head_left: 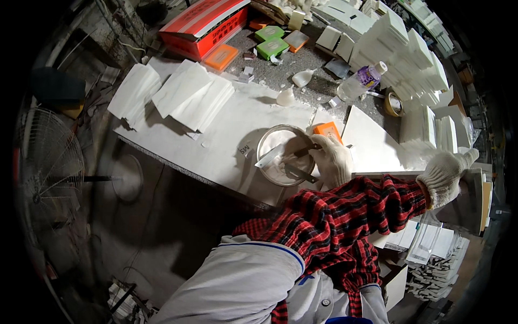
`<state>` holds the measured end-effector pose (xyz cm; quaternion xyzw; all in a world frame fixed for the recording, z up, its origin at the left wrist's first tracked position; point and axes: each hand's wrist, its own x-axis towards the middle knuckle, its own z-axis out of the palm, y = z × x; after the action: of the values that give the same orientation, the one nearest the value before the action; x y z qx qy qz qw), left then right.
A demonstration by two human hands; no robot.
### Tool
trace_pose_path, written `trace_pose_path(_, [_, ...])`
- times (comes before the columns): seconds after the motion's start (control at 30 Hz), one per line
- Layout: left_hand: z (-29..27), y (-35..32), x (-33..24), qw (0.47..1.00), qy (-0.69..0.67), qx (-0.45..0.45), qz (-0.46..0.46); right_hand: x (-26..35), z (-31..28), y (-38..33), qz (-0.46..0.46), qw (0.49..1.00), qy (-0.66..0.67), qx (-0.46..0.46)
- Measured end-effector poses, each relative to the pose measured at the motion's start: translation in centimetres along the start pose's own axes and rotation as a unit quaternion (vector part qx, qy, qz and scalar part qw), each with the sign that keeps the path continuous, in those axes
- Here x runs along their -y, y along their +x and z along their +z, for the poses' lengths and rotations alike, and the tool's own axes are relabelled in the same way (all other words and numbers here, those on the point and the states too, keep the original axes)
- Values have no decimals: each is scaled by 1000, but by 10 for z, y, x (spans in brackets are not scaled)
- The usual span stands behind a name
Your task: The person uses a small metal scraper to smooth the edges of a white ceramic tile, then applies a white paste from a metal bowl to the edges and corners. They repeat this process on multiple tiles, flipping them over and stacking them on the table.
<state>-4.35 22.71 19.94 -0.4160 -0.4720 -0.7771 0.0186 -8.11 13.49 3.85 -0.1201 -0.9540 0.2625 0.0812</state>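
Observation:
My two arms in red-and-black plaid sleeves seem to cross. My right hand [333,162], in a white knit glove, is at the right rim of a round metal bowl [259,144]. Its fingers close on the dark handle end of a putty knife [268,156], whose metal blade lies across the bowl. White powder or paste [288,141] fills much of the bowl, and a second dark-handled tool [300,173] rests there. Far right, my gloved left hand [445,174] reaches over a dark glossy panel [463,202], fingers stretched toward white stacked pieces; any contact is unclear.
An orange box [327,130] stands beside the bowl. White slabs [197,97] stack at left; tall white stacks [380,43] line the right. A clear bottle with a purple label [359,83], small boxes [268,40] and a red carton [205,27] sit farther back. A fan [51,162] stands left.

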Motion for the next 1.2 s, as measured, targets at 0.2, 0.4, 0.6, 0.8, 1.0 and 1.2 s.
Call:
trace_pose_path(0.2, [9,1,7,999,-9,14,-27,2,-11,-21,-104,994,-26,-20])
trace_pose_path(0.4, [31,-7,0,998,-38,20,-38,-32,-8,-62,32,993,102,58])
trace_pose_path(0.6, [5,2,9,1000,3,3,-22,-14,28,-69,100,960,258,39])
trace_pose_path(0.8, [10,-1,-5,999,-25,26,-19,0,16,-76,246,916,316,34])
trace_pose_path(1.0, [-6,3,-7,999,-9,30,-31,-5,22,-68,196,924,320,74])
trace_pose_path(1.2, [-13,-1,-6,998,20,49,-27,12,17,-62,200,934,289,62])
